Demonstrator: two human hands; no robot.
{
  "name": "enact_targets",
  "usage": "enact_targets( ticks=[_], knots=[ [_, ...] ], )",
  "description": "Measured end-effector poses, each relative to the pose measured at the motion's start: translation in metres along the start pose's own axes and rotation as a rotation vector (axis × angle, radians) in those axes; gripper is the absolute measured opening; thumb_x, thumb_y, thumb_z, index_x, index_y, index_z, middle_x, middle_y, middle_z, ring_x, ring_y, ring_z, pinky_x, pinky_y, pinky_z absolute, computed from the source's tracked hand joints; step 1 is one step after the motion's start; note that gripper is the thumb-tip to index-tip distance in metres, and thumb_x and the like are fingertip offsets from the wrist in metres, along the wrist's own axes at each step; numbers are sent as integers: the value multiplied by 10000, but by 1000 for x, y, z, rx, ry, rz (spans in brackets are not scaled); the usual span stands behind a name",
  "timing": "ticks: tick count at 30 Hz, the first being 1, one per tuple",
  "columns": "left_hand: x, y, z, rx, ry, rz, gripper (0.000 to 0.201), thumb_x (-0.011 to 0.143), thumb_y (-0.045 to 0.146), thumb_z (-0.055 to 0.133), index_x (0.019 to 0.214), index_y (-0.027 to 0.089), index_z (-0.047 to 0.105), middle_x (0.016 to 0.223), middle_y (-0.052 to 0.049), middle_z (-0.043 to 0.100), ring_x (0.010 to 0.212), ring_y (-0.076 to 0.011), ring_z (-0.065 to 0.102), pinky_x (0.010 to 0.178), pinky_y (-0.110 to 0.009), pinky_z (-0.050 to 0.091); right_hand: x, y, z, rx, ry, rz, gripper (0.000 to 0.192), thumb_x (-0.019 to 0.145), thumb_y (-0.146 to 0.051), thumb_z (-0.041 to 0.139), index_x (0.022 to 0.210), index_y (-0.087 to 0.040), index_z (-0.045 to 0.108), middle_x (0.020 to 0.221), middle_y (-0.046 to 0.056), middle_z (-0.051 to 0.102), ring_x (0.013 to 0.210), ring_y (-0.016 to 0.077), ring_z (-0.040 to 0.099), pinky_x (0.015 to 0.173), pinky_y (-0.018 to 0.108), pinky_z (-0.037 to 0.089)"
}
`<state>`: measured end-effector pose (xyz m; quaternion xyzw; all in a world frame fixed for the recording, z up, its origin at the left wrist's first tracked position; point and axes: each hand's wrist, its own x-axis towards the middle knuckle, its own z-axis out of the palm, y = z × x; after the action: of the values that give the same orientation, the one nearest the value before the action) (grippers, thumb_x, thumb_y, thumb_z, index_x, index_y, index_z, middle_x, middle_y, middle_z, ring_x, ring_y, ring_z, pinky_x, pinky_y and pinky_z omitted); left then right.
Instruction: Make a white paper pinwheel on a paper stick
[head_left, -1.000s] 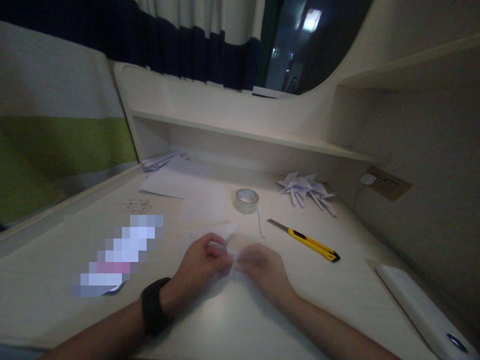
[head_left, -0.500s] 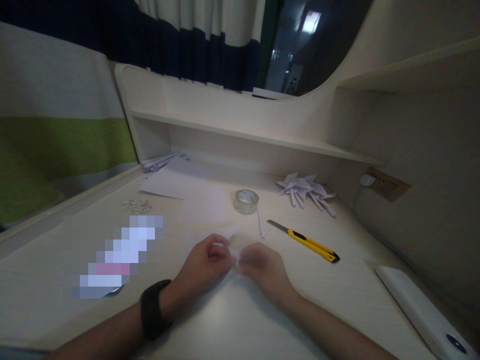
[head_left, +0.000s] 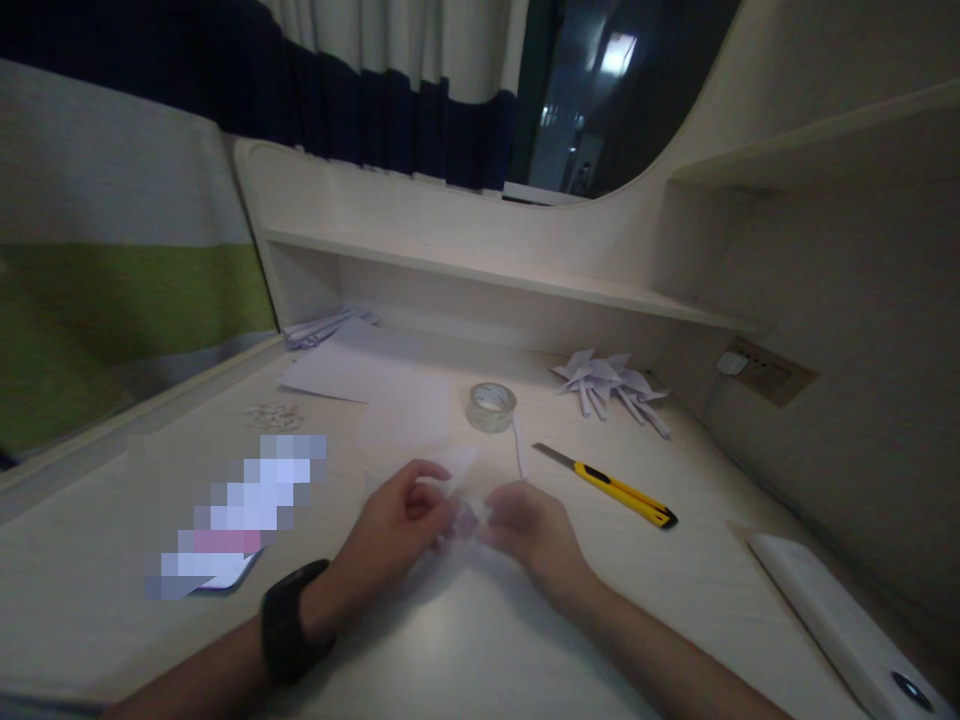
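My left hand (head_left: 405, 520), with a dark band on its wrist, is closed on a thin white piece of paper (head_left: 463, 468) over the near middle of the desk. Part of the paper stands out above the fingers; the rest is hidden or blurred. Facing it, my right hand (head_left: 529, 525) has thumb and fingers pinched together at the paper's right side. What lies in that pinch is too smeared to make out. Just beyond the hands are a roll of clear tape (head_left: 491, 421) and a thin white paper stick (head_left: 520, 450).
A yellow utility knife (head_left: 624, 493) lies at right, blade out. Paper pinwheels (head_left: 592, 373) are piled behind it. White sheets (head_left: 337, 365) and rolled paper lie back left, near small pale bits (head_left: 275, 416). A blurred-out phone (head_left: 232, 572) is at left, a white device (head_left: 836, 615) at right.
My left hand has shifted slightly left and its fingers have moved apart from the right hand's. More of the white paper shows between them. The right hand stays nearly in place.
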<state>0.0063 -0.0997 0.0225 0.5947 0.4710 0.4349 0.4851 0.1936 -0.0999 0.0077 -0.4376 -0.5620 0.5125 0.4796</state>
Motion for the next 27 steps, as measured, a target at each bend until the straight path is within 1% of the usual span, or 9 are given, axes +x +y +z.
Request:
enact_targets(
  ticks=[2, 4, 7, 9, 12, 18, 21, 24, 27],
  knots=[
    [4, 10, -18, 249, 169, 119, 298, 769, 389, 591, 973, 178, 539, 605, 21, 604, 557, -164, 589, 535, -265, 456, 4, 3, -7, 40, -20, 45, 304, 513, -212, 833, 749, -174, 645, 633, -31, 609, 601, 115, 571, 566, 226, 470],
    [12, 17, -39, 430, 306, 171, 324, 781, 436, 572, 985, 183, 576, 773, -28, 658, 663, -192, 615, 600, -295, 473, 8, 6, -14, 78, -42, 65, 309, 504, -206, 840, 746, -169, 653, 640, -27, 615, 606, 112, 569, 572, 224, 463],
    [27, 19, -68, 553, 341, 197, 417, 764, 507, 582, 1014, 175, 616, 1094, -98, 642, 991, -273, 595, 797, -356, 469, 15, 11, -24, 160, -62, 57, 323, 507, -215, 848, 766, -172, 660, 673, -20, 631, 639, 112, 579, 607, 229, 461],
    [34, 15, -78, 509, 146, 139, 445, 783, 526, 565, 1051, 174, 617, 1128, -109, 636, 1024, -277, 589, 831, -363, 461, 19, 14, -30, 186, -69, 51, 330, 504, -223, 853, 770, -172, 664, 680, -17, 632, 646, 113, 580, 614, 231, 457],
    [38, 8, -81, 430, -105, 49, 448, 767, 507, 603, 1073, 180, 614, 1021, -103, 677, 921, -256, 630, 768, -330, 476, 23, 15, -36, 164, -106, 54, 338, 491, -229, 859, 769, -164, 678, 683, -8, 632, 650, 118, 579, 607, 234, 453],
    [35, 9, -62, 437, -176, 68, 319, 740, 398, 624, 941, 151, 615, 641, -1, 607, 570, -152, 559, 521, -236, 391, 27, 11, -42, 206, -127, 79, 329, 506, -260, 854, 769, -138, 699, 697, 25, 676, 650, 133, 611, 643, 265, 469],
    [31, 18, -56, 428, -183, 137, 286, 791, 396, 565, 955, 163, 590, 682, 0, 602, 616, -148, 549, 554, -234, 396, 27, 9, -42, 275, -124, 95, 312, 550, -309, 838, 763, -130, 696, 694, 42, 688, 637, 146, 628, 669, 299, 481],
    [29, 27, -56, 449, -334, 252, 252, 860, 390, 493, 939, 178, 603, 820, -31, 637, 740, -164, 569, 654, -251, 426, 27, 7, -43, 305, -109, 98, 324, 538, -320, 848, 743, -124, 692, 669, 37, 676, 610, 143, 621, 650, 302, 482],
    [29, 36, -61, 497, -492, 279, 280, 898, 373, 449, 916, 197, 666, 913, -47, 666, 847, -190, 580, 772, -279, 426, 28, 8, -43, 324, -75, 100, 324, 547, -333, 849, 743, -129, 690, 669, 21, 661, 590, 121, 596, 627, 282, 474]
  ],
)
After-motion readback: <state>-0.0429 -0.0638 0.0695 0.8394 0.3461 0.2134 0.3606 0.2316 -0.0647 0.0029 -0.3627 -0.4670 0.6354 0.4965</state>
